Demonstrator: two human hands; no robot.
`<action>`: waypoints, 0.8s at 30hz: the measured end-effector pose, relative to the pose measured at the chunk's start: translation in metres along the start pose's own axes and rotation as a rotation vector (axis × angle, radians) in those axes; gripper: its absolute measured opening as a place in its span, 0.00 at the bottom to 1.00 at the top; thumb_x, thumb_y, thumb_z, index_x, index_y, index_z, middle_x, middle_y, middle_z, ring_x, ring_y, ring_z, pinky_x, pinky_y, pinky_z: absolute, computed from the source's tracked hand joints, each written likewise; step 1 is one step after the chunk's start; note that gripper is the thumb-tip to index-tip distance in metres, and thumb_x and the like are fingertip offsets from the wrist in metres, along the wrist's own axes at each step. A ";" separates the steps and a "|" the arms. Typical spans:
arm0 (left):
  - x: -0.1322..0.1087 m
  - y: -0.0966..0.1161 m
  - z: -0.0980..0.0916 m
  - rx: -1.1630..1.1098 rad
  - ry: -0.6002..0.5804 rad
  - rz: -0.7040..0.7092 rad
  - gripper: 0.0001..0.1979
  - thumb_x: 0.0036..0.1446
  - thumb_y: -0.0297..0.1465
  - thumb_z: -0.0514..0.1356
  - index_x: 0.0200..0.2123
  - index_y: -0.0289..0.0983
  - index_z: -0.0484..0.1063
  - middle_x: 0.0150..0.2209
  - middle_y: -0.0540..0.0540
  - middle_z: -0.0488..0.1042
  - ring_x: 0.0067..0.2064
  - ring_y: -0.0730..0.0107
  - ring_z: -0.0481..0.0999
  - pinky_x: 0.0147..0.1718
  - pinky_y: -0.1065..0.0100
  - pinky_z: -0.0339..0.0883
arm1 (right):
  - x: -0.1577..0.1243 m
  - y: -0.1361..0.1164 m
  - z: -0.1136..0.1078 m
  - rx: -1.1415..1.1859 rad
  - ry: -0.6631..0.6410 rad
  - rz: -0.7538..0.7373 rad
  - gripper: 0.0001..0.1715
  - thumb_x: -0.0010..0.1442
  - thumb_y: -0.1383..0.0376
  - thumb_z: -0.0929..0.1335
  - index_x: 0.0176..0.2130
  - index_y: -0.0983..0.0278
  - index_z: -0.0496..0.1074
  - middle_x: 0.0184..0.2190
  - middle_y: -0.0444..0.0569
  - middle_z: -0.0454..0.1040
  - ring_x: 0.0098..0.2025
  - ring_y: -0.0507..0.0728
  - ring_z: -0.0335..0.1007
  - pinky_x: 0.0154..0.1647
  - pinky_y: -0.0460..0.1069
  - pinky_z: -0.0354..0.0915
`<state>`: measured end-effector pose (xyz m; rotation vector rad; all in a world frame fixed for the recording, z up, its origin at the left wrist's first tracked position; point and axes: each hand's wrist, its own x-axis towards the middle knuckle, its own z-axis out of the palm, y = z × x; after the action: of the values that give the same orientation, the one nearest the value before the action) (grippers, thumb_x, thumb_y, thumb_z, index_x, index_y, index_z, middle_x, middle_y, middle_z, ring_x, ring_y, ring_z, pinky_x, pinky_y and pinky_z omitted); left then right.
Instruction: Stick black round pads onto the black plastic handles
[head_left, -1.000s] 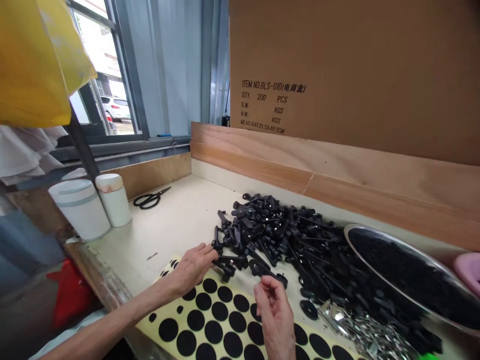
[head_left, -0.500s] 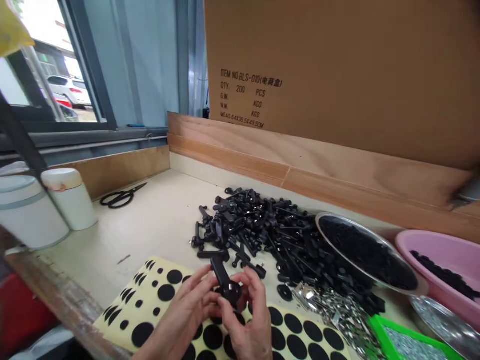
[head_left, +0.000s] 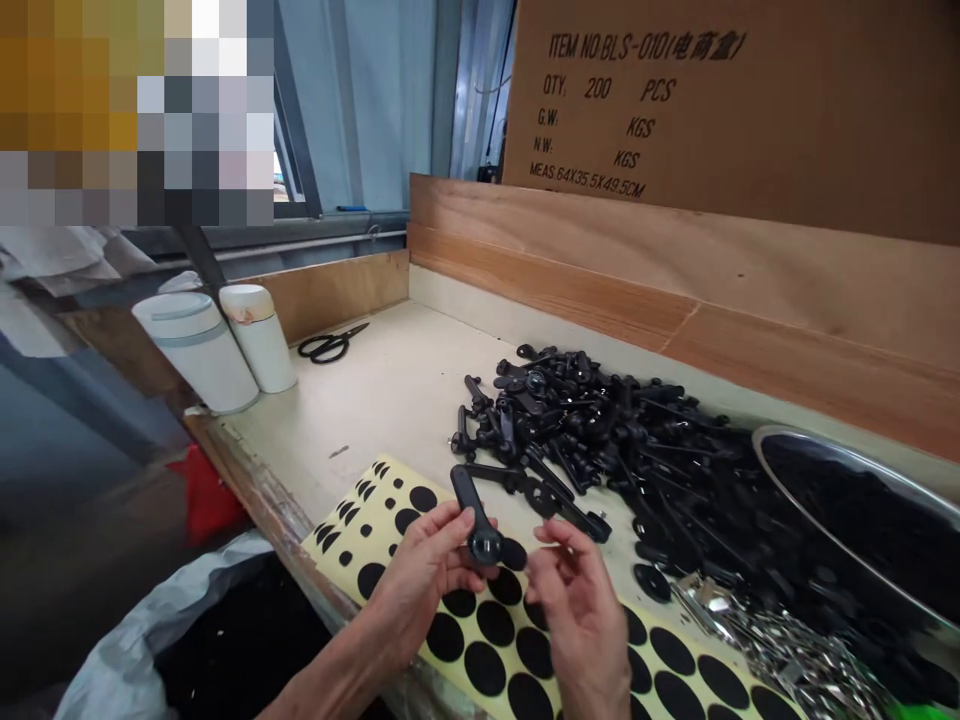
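Observation:
My left hand is closed on a black plastic arm part, a straight stem with a glossy round end. The stem points up and away, and the round end faces me. Just to the right, my right hand is held apart from the part, its fingers curled inward; whether anything small is in them is hidden. Under both hands lies a pale yellow sheet of black round stickers. Beyond them a heap of similar black plastic parts covers the table.
Small metal pieces and a steel bowl of black parts are at the right. Scissors and two white containers stand at the left. A lined bag hangs below the table edge. Wooden boards border the back.
My right hand has come away from the black arm part, which stays in my left hand. The view has swung left, bringing the bag below the table edge into sight.

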<state>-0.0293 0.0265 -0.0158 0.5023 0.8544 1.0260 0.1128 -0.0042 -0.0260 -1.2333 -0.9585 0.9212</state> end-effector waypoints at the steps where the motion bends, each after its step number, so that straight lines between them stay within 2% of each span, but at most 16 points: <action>1: 0.001 0.001 -0.001 0.023 0.004 0.019 0.14 0.54 0.39 0.65 0.37 0.33 0.74 0.34 0.41 0.78 0.28 0.70 0.76 0.24 0.73 0.67 | 0.003 -0.001 -0.002 0.021 0.001 0.062 0.14 0.57 0.55 0.69 0.39 0.62 0.69 0.29 0.44 0.70 0.24 0.50 0.61 0.27 0.47 0.62; 4: 0.005 0.001 -0.003 0.040 0.000 0.053 0.15 0.55 0.39 0.64 0.37 0.33 0.74 0.36 0.40 0.78 0.30 0.70 0.77 0.27 0.73 0.67 | 0.006 -0.002 -0.006 0.073 -0.055 0.256 0.19 0.56 0.52 0.70 0.25 0.63 0.66 0.19 0.40 0.60 0.22 0.50 0.54 0.24 0.46 0.55; 7: 0.006 -0.002 -0.003 0.039 0.013 0.063 0.14 0.55 0.39 0.64 0.37 0.33 0.74 0.37 0.40 0.77 0.29 0.71 0.76 0.27 0.73 0.67 | 0.003 0.000 -0.004 0.118 -0.110 0.376 0.22 0.54 0.51 0.70 0.22 0.63 0.64 0.18 0.39 0.58 0.22 0.50 0.51 0.23 0.45 0.52; 15: 0.006 -0.004 -0.001 0.057 0.022 0.075 0.14 0.53 0.39 0.65 0.35 0.33 0.75 0.34 0.43 0.76 0.29 0.73 0.72 0.28 0.72 0.67 | -0.002 0.009 0.002 0.086 -0.132 0.441 0.24 0.52 0.48 0.71 0.23 0.63 0.64 0.17 0.38 0.54 0.21 0.49 0.44 0.22 0.45 0.45; 24: 0.004 -0.003 0.001 0.068 0.014 0.080 0.15 0.51 0.41 0.66 0.35 0.34 0.76 0.34 0.44 0.76 0.30 0.72 0.72 0.29 0.71 0.67 | -0.002 0.004 0.004 0.035 -0.126 0.492 0.23 0.51 0.48 0.71 0.24 0.64 0.68 0.17 0.38 0.55 0.22 0.49 0.45 0.22 0.45 0.45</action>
<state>-0.0256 0.0283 -0.0190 0.5908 0.8896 1.0773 0.1083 -0.0049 -0.0297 -1.4232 -0.7411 1.4080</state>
